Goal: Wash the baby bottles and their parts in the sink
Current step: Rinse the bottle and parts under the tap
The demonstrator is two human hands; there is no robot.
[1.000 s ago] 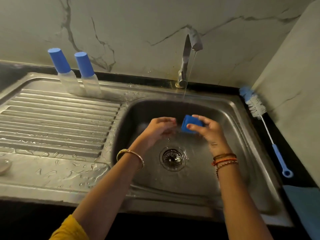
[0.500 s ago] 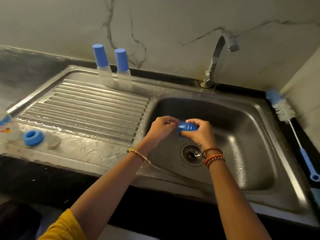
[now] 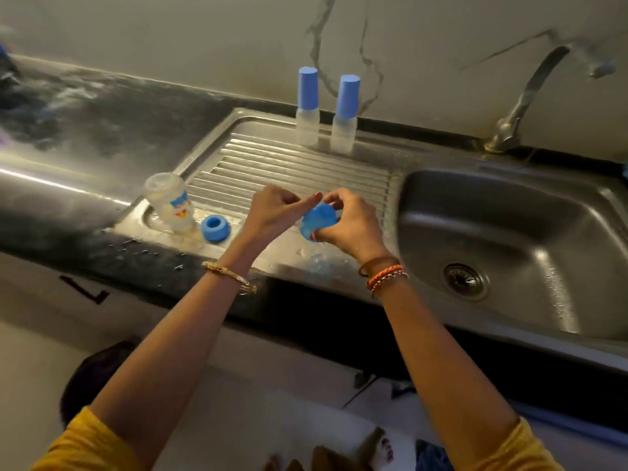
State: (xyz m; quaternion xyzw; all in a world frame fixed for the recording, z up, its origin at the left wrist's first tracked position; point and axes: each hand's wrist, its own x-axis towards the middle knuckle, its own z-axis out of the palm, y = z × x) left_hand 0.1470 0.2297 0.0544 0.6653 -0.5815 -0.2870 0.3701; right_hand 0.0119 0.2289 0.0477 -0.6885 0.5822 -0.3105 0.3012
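Your right hand [image 3: 350, 220] is closed around a small blue cap [image 3: 317, 220], with the fingers curled over its top and the thumb below. You hold it in the air above the ribbed draining board [image 3: 289, 171], left of the sink bowl [image 3: 509, 239]. Your left hand [image 3: 275, 212] is just beside it, loosely curled, with the index finger stretched out to touch the cap; it does not grip anything.

The cap looks like light, stiff plastic, and it is probably wet, so I judge it will be slippery. Keep the hold on its side wall, thumb against fingers, not on the smooth rounded top.

On the draining board a clear bottle [image 3: 170, 203] stands tilted near the front corner, and a blue ring [image 3: 215, 227] lies just beside it. The bottle is also light and easy to knock over; take it around the body. Two capped bottles [image 3: 326, 110] stand upright at the back edge.
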